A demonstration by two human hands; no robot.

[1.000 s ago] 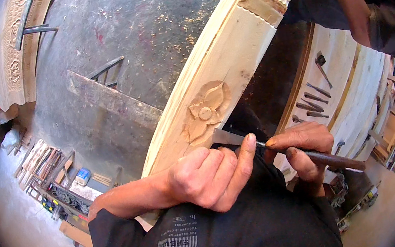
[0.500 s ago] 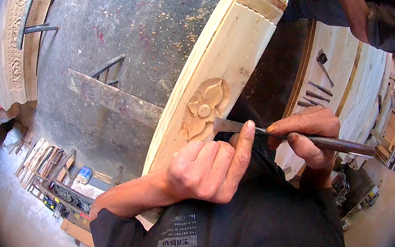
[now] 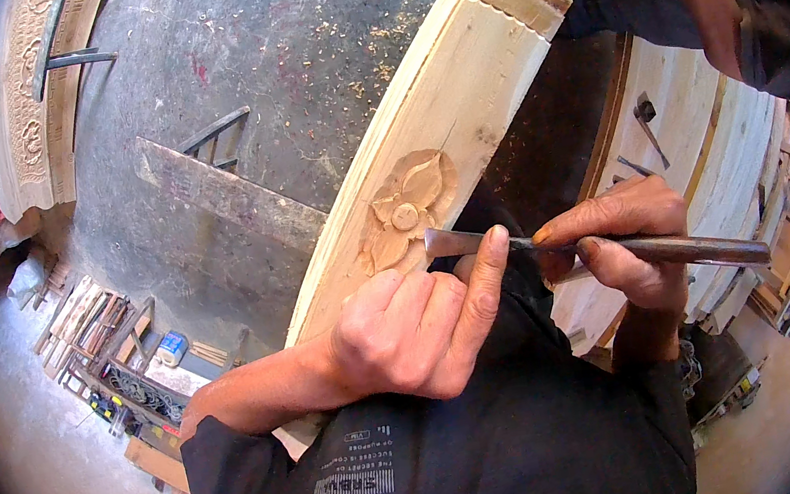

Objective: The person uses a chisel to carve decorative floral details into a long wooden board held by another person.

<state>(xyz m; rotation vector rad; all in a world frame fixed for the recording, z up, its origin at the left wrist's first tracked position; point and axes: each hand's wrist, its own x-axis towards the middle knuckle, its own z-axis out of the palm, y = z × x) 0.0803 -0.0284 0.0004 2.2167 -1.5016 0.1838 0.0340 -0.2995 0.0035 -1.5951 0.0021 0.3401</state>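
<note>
A long, curved pale wood beam (image 3: 485, 93) runs diagonally in front of me, with a carved flower relief (image 3: 406, 216) on its face. My right hand (image 3: 630, 229) is closed around the dark wooden handle of a wood chisel (image 3: 698, 250). The flat metal blade points left, its edge by the lower right petals of the flower. My left hand (image 3: 406, 336) lies at the beam, with most fingers curled and the index finger laid across the chisel near the base of its blade. The left thumb is hidden.
Several loose tools (image 3: 649, 125) lie on pale boards at the right. Another person's arm (image 3: 706, 1) hangs at the upper right. Carved panels (image 3: 25, 127) stand at the upper left. A plank (image 3: 226, 192) crosses the floor beyond the beam, and a crate of wood pieces (image 3: 136, 379) sits lower left.
My right hand and the chisel handle have moved right and upward, tilting the tool flatter. The blade edge stays close to the same petals. My left hand has barely shifted.
</note>
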